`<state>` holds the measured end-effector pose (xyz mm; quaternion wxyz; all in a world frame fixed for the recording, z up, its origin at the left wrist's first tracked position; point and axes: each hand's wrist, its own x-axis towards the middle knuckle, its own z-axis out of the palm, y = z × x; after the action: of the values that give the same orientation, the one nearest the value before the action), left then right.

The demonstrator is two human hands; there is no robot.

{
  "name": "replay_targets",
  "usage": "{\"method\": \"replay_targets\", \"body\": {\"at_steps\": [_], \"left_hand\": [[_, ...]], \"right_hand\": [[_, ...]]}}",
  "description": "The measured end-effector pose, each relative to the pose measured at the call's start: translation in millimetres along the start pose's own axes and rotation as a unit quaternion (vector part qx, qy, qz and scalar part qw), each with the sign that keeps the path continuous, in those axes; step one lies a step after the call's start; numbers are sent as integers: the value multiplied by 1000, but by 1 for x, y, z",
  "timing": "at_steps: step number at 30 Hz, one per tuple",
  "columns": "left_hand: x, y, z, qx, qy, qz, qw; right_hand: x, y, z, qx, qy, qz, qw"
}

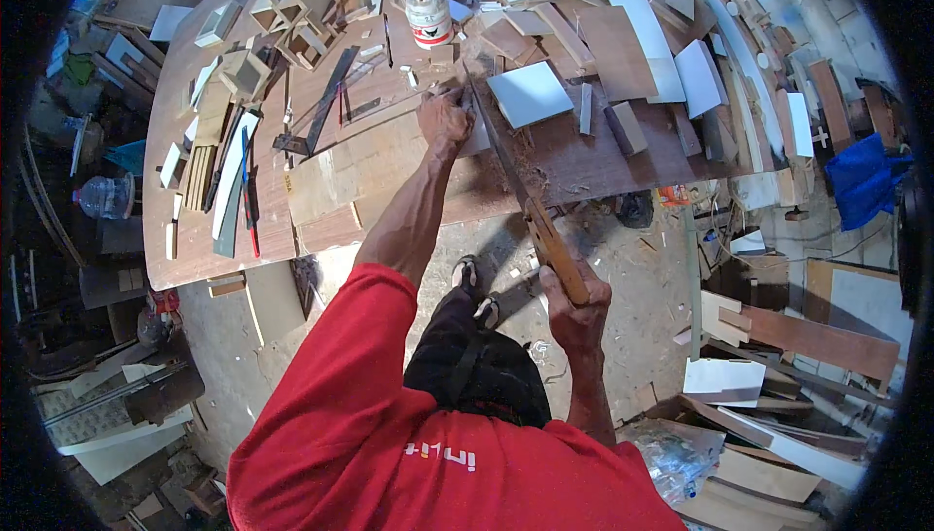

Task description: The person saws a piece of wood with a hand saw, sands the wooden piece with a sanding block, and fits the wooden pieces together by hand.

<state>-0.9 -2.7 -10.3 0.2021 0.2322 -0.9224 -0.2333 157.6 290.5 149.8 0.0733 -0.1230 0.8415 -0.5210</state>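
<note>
Right hand (576, 300): fingers clamped on wooden handle of handsaw (516, 181), blade crossing the surface (574, 157) edge. Left hand (445, 116): fingers pressed together, flat on board (389, 166) beside the blade.

A handsaw (530, 208) with dull metal blade and worn wooden handle is seen. The table (195, 230) is made of matt brown plywood, strewn with rough wood offcuts (623, 50) and sawdust.

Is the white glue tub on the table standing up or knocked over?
Standing up. The white glue tub sits on its base on the table, and a stick pokes up out of its top.
</note>
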Motion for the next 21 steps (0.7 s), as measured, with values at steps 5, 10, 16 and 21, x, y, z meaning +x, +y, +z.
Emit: {"method": "replay_targets", "body": {"at_steps": [5,10,16,21], "left_hand": [[-4,6,-8,18,8,35,999],[-2,10,-7,9,6,40,999],[-1,3,0,16,8,23,1000],[2,3,-1,17,-64,-60,996]], "right_hand": [[13,-7,5,12,-28,128,991],[12,-3,0,22,-7,61,998],[2,8,0,-3,5,1,1000],[10,-8,-2,-38,-57,133,989]]}}
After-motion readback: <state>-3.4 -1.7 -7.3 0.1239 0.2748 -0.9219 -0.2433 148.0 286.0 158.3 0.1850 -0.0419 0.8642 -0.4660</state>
